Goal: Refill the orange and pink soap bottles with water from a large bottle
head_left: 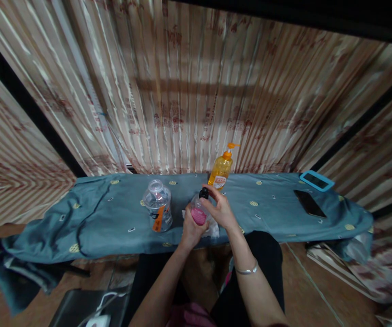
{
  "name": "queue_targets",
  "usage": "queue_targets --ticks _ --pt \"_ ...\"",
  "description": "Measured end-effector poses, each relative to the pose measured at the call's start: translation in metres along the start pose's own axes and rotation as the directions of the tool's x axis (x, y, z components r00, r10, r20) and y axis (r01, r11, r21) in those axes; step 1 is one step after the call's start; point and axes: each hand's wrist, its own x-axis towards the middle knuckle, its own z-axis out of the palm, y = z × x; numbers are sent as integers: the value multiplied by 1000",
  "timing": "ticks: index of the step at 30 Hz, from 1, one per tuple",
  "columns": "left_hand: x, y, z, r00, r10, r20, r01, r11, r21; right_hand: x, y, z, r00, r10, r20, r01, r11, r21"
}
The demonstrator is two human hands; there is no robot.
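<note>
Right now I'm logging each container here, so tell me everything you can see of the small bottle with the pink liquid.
The small pink bottle is clear, plastic by the look of it, and holds pink liquid in its lower part. A black cap or pump top sits on its neck. It stands roughly upright, at the near edge of the blue cloth. The left hand grips its body from below; the right hand has fingers at the black top. A white tissue-like thing lies behind it.

A narrow bench (267, 213) draped in blue-grey cloth (96, 218) carries a clear plastic bottle (158, 205) near its middle, an orange pump bottle (221, 169) at the back edge, and two phones (309, 203) toward the right end.
</note>
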Motion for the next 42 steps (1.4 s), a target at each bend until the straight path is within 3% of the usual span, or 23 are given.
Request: queue_targets --ticks 7,21,28,36,42 --pt "1 4 -3 1000 3 15 -3 999 -38 5 -7 3 988 79 -131 -93 990 -107" --pt "0 13 -5 999 -25 28 25 1000 -18 9 -4 -10 989 -15 148 7 999 49" --pt "-1 13 -5 999 -35 24 35 999 -31 10 -8 -7 997 72 -36 -75 994 -83" --pt "-1 15 -6 999 -43 20 44 999 -16 23 -16 -17 999 4 49 -14 980 200" --pt "-1 16 -6 998 -53 23 53 999 -4 10 25 -39 988 134 -72 -119 975 190"
